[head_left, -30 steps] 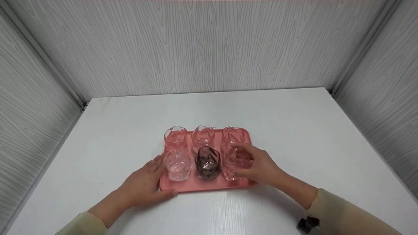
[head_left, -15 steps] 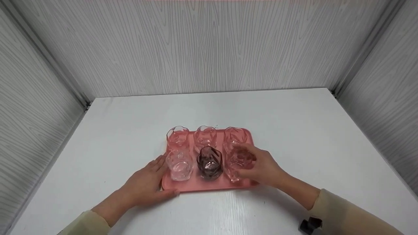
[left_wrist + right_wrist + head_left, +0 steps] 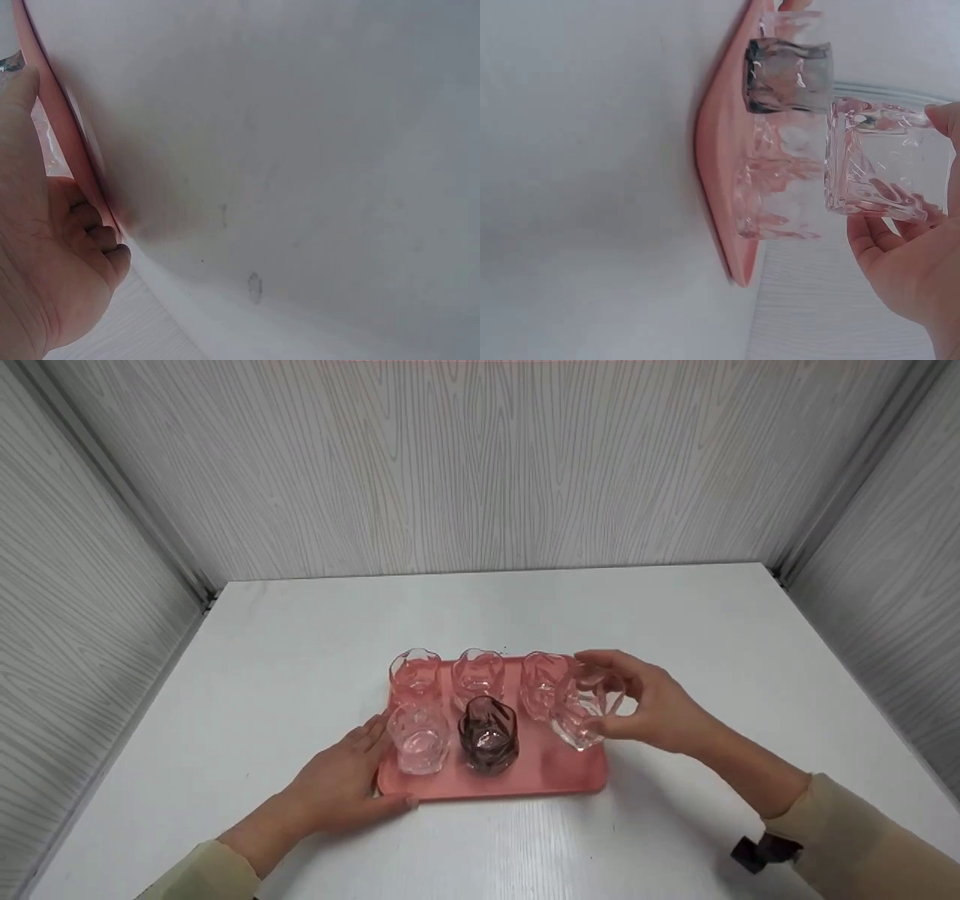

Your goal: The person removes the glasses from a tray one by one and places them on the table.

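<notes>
In the head view, a pink tray lies on the white table. My left hand holds its front left corner, thumb along the front edge and fingers against the left side. Those fingers look bent at the tray's edge in the left wrist view. My right hand grips a clear glass cup with a wavy rim, thumb on one side and fingers on the other. The cup is raised above the tray's right side and tilted. A smoky dark glass cup stands in the tray's front middle.
Clear glass cups stand on the tray: a front left cup, a back left cup, a back middle cup and a back right cup. Wood-grained white panels enclose the table. A black object sits by the right sleeve.
My right hand has lifted the clear cup from the tray's front right spot, moving up and to the right. The left hand stays at the tray's corner. The view has shifted slightly.
</notes>
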The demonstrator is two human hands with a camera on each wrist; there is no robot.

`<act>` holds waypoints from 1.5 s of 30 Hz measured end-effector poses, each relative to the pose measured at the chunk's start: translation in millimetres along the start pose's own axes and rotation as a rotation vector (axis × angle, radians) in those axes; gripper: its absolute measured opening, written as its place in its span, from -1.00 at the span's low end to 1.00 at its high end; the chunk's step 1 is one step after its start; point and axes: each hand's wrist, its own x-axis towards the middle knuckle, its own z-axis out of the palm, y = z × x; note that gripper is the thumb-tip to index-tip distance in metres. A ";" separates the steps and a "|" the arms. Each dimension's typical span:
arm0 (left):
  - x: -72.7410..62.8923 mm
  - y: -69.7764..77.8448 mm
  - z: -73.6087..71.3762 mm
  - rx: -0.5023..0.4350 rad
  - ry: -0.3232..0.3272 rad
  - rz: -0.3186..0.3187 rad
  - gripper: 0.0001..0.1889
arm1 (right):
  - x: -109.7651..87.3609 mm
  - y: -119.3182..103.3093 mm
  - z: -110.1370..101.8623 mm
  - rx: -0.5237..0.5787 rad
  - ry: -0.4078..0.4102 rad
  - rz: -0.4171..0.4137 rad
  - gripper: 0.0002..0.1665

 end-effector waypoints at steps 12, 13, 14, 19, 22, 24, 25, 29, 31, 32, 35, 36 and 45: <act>-3.8 1.5 0.7 -0.014 0.000 -0.020 0.20 | 40.5 6.2 -67.3 0.055 0.094 -0.022 -0.20; -4.3 1.3 0.8 -0.013 0.001 -0.022 0.20 | 45.3 9.5 -71.0 0.068 0.098 -0.007 -0.21; -4.7 1.2 0.9 -0.012 0.004 -0.021 0.20 | 49.8 13.4 -74.3 0.074 0.100 0.008 -0.21; -4.1 -0.1 1.8 -0.010 0.026 0.001 0.19 | 77.3 46.2 -88.3 0.132 0.114 0.088 -0.24; -3.4 -1.2 2.5 -0.013 0.033 0.015 0.18 | 92.0 69.6 -91.3 0.163 0.132 0.149 -0.22; -3.3 -2.3 3.0 -0.010 0.034 0.021 0.18 | 99.0 82.8 -89.9 0.173 0.146 0.187 -0.20; -3.4 -2.9 3.0 -0.009 0.034 0.022 0.19 | 101.9 88.9 -88.5 0.180 0.148 0.199 -0.18; -4.2 -5.0 3.2 -0.006 0.038 0.023 0.19 | 108.6 107.5 -81.4 0.183 0.147 0.226 -0.15; -4.5 -5.2 3.2 -0.007 0.037 0.020 0.20 | 111.1 114.7 -78.2 0.183 0.143 0.238 -0.12; -4.6 -5.4 3.4 -0.008 0.036 0.019 0.20 | 112.4 117.9 -77.0 0.182 0.143 0.249 -0.12; -4.7 -5.9 4.2 -0.007 0.036 0.018 0.20 | 114.5 123.7 -72.9 0.186 0.148 0.274 -0.11; -4.6 -6.2 4.5 -0.006 0.036 0.019 0.20 | 115.1 124.8 -71.9 0.193 0.148 0.277 -0.11; -1.6 -6.0 3.5 -0.015 0.029 0.009 0.21 | 115.2 133.9 -66.5 0.197 0.158 0.297 -0.09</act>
